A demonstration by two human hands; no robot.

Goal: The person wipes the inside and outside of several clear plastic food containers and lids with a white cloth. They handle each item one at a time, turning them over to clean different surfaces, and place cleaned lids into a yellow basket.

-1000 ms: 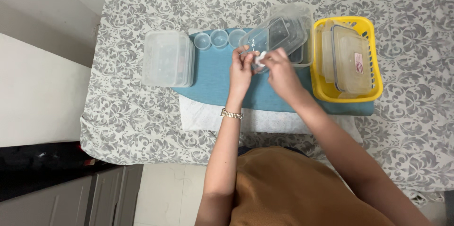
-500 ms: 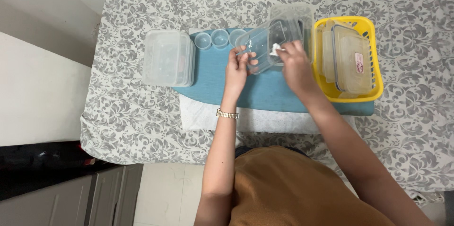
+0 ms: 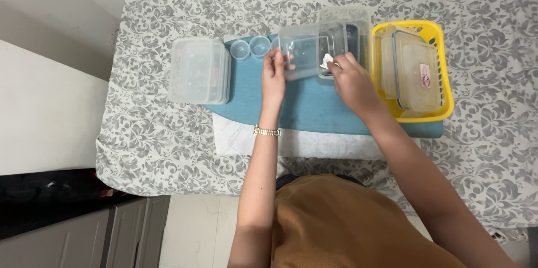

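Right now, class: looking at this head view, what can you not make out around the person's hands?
- White wad: right hand covers part; cloth or tissue, unclear.
- Clear container: left hand hides its near corner.
- Yellow basket: stacked containers hide its floor.

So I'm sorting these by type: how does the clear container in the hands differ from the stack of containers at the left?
The clear container is a single open tub, lifted and tilted between the left hand and right hand; the stack of containers lies flat on the patterned cloth, untouched. The held one looks clearer, the stack cloudier. A white wad sits at the held one; none at the stack. Both are rectangular see-through plastic.
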